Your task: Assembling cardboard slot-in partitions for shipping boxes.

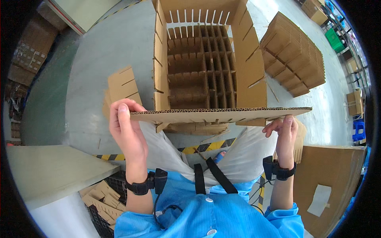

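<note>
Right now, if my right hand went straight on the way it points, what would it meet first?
The board, right by your right hand. Past that, perhaps the cardboard stack, though depth is unclear.

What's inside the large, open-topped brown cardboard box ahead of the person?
The box holds upright brown cardboard dividers: narrow cells right, wider rows left. The long, flat cardboard panel between the left hand and right hand hides its near end and whatever is there.

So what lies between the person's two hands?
A long cardboard panel spans the stretch from the left hand to the right hand, as the head view shows.
</note>
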{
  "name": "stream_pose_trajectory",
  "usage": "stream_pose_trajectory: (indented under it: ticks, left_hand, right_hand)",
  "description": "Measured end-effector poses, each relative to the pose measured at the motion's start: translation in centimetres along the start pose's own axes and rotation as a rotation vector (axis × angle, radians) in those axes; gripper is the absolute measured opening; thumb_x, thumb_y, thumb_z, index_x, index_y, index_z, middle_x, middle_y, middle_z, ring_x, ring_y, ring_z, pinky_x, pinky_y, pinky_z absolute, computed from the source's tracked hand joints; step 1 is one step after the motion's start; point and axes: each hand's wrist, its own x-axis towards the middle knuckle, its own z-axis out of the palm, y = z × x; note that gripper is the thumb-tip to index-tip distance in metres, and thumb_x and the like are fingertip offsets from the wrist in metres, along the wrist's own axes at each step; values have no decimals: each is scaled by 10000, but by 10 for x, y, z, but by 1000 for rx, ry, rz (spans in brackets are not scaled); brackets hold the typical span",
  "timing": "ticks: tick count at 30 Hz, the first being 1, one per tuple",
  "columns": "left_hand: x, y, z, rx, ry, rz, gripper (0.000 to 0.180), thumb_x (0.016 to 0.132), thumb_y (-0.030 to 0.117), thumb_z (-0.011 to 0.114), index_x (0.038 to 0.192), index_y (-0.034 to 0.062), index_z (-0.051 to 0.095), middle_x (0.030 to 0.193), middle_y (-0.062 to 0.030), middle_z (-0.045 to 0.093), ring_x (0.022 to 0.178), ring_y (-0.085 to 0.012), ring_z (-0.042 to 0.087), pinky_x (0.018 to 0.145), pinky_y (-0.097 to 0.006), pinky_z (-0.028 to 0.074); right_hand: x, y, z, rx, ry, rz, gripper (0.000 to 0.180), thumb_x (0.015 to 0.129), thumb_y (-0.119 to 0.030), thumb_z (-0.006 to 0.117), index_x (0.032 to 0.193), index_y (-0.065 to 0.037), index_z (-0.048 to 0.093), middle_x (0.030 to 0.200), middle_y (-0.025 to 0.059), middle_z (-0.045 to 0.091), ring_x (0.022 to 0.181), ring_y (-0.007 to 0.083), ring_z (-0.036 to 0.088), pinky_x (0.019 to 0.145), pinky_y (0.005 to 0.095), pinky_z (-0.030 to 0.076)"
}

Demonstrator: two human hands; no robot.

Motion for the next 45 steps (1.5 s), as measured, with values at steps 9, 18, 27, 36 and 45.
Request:
stream_pose_trajectory:
  ticks: [9,18,27,36,45]
  left_hand:
    - [-8,-8,-5,85,-17,52,270,1016,275,409,983,40,536,886,-73,559,865,-161,547,812,-305,435]
    - [-35,-51,-37,18,-10,31,460,1026,401,356,1289,31,426,1287,-141,493,1233,-239,442,1009,-414,375]
    - [-53,-93,-18,334,-116,-143,494,960,101,523,1390,1,300,1340,-183,459,1232,-233,472,974,-369,435]
    - [-17,-67,-40,480,-346,-56,490,901,71,610,1319,12,361,1158,-180,587,959,-220,647,792,-350,532]
    - [-58,-112,-5,452,173,-150,411,906,139,594,1277,43,448,1006,-169,648,890,-285,649,778,-367,505]
  right_hand:
    - [5,19,6,4,33,-27,448,1027,-386,390,827,4,485,588,133,603,523,199,600,578,302,492]
    - [-3,-40,-28,-168,92,-244,398,1003,-262,485,1317,-18,468,822,76,633,757,133,606,740,256,490]
    - [34,-126,11,-975,-430,-312,234,714,-39,705,926,31,633,909,150,640,870,300,594,768,341,456]
    - [46,-143,20,-1108,-541,-249,187,772,-123,665,908,5,653,826,177,641,790,356,616,709,396,481]
    - [54,-139,157,-1119,-920,-603,213,797,-131,627,983,-27,609,800,196,646,779,383,631,704,454,514]
